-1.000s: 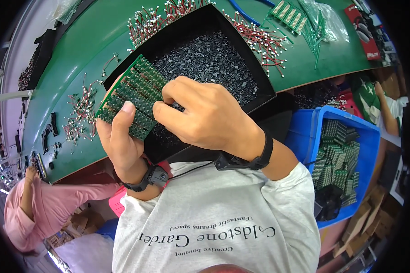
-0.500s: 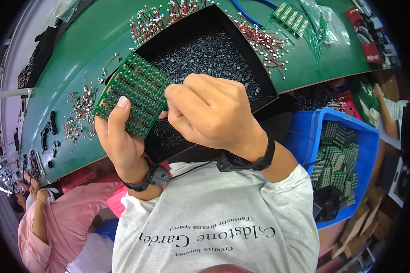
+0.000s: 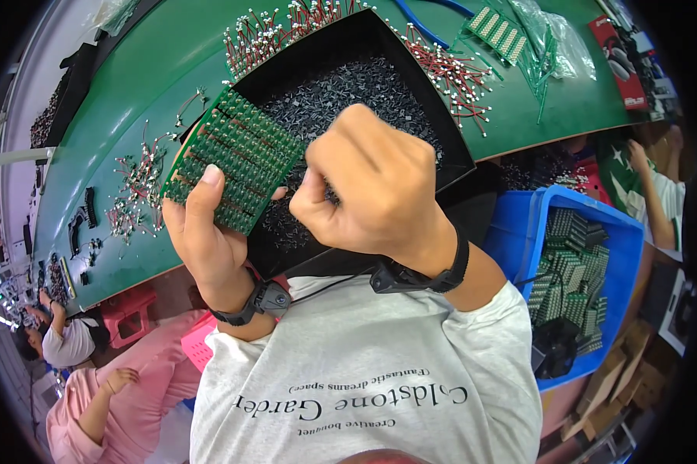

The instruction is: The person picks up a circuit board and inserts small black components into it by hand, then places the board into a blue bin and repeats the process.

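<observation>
My left hand (image 3: 207, 236) grips a green circuit board panel (image 3: 236, 147) by its lower left part, thumb on the face and fingers behind. Rows of small parts cover the panel, which is tilted over the left side of a black tray (image 3: 340, 48). My right hand (image 3: 375, 189) is curled closed just right of the panel, a small gap between them. Its fingertips are turned in, so whatever it may hold is hidden. Below both hands, many small black pieces (image 3: 348, 89) lie heaped in the tray. Each wrist wears a black strap with a small device.
Red wires with white connectors (image 3: 449, 69) lie around the tray's far edges, and more wired parts (image 3: 139, 185) are left of it. A blue bin (image 3: 630, 263) of board panels stands at the right. A person in pink (image 3: 132, 394) is at lower left.
My right hand has drawn back to the right from the panel's edge, opening a gap. The left hand and panel barely move. The person in pink has shifted, and a red stool shows behind.
</observation>
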`<state>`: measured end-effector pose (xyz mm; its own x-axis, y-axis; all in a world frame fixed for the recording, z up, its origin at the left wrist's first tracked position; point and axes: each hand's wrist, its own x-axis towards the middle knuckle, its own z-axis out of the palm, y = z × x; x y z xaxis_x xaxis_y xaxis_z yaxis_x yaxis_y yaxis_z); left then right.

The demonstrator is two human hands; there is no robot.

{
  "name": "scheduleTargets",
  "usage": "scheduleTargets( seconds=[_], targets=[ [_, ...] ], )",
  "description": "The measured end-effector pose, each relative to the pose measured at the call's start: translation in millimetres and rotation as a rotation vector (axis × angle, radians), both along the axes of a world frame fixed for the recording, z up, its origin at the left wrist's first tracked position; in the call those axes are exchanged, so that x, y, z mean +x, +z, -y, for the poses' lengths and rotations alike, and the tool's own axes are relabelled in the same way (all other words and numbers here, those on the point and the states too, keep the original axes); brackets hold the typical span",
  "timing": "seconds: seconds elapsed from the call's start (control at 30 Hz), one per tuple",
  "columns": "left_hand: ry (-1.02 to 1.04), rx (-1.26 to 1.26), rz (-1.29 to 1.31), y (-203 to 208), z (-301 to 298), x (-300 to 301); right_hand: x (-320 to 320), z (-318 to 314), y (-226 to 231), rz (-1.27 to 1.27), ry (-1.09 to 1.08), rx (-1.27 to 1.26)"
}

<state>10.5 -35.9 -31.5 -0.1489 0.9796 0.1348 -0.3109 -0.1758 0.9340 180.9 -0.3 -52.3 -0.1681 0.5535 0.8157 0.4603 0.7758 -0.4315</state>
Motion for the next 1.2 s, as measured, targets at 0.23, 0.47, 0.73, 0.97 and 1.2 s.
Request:
scheduleTargets(
  seconds=[0.23, 0.47, 0.73, 0.97, 1.2],
  targets=[
    [-0.089, -0.082, -0.240, 0.1, 0.7, 3.8, -4.3, 0.7, -5.1, -0.062, 0.006, 0.023],
    [-0.259, -0.065, -0.511, -1.9, -0.2, 5.6, -6.8, -3.8, -10.0, -0.074, 0.108, 0.027],
    [-0.163, 0.037, -0.760, -8.8, 1.5, 8.8, -5.9, -0.6, -9.2, -0.080, 0.126, 0.034],
    [-0.150, 0.067, -0.833, -8.8, 2.0, 7.6, -2.1, 4.7, -5.4, -0.025, 0.133, -0.047],
    [-0.163, 0.083, -0.829, -8.1, 1.5, 8.4, -2.8, 1.9, -7.4, -0.032, 0.125, 0.042]
  ],
)
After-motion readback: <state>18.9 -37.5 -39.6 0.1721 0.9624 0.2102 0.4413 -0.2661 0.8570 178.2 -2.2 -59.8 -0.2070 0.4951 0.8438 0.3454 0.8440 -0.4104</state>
